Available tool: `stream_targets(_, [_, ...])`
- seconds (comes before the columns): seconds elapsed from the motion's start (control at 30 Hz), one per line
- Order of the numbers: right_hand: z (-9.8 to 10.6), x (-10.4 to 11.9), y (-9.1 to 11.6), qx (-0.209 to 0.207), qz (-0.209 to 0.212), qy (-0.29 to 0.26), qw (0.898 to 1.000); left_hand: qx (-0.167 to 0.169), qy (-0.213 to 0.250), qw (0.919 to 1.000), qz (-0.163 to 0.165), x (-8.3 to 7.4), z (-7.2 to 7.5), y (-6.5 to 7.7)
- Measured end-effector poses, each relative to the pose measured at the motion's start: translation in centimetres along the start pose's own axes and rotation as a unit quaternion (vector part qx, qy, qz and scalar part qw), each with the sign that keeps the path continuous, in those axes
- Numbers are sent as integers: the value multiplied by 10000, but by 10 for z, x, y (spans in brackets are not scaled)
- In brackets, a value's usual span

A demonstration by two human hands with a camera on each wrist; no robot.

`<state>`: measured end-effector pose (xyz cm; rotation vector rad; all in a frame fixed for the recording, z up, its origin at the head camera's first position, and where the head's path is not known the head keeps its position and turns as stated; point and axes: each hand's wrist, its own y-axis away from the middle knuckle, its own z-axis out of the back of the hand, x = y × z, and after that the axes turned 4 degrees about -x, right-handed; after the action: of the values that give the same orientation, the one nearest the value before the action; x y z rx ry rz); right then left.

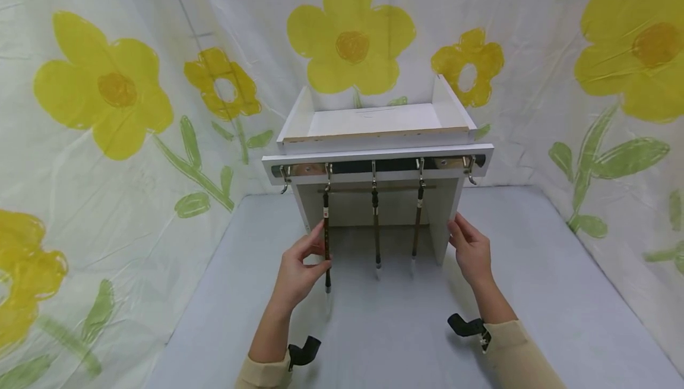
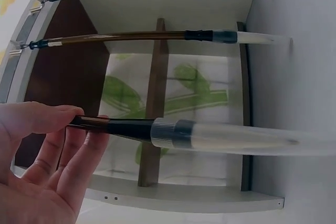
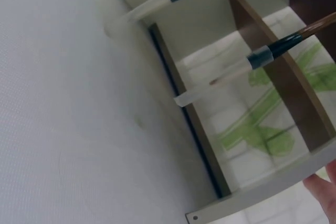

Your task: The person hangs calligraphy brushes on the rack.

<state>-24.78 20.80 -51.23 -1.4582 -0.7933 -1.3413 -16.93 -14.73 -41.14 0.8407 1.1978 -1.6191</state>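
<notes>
A white shelf unit (image 1: 454, 199) stands on the table, a metal hook rail (image 1: 347, 167) across its front. Three calligraphy brushes with brown handles and clear tip caps hang from the hooks. My left hand (image 1: 299, 267) pinches the handle of the leftmost brush (image 1: 326, 234) between thumb and fingers; its clear cap (image 2: 236, 137) points down toward the table. The middle brush (image 1: 376, 228) and the right brush (image 1: 417, 228) hang untouched. My right hand (image 1: 472, 252) touches the outer face of the unit's right side panel with its fingertips, mostly out of frame in the right wrist view.
On top of the unit is an open white tray (image 1: 374, 120). Free hooks (image 1: 469, 169) sit at both rail ends. A brown crossbar (image 2: 153, 103) spans the inside. Behind hangs a white sheet (image 1: 278, 38) painted with yellow flowers. The pale table (image 1: 385, 329) extends around the unit.
</notes>
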Motion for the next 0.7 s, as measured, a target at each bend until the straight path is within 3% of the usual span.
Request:
stream_targets(0.4, [4,5,-1,111,-34,-109,9999,-24,141,9999,-14,22,-14,-10])
stream_targets(0.6, [5,27,8,381,-16,102,9992,-120,292,9995,27,29,-18,-14])
stream_targets(0.7, [7,24,6,605,100,147,9980,-124,418,9990,2,33,-19,-15])
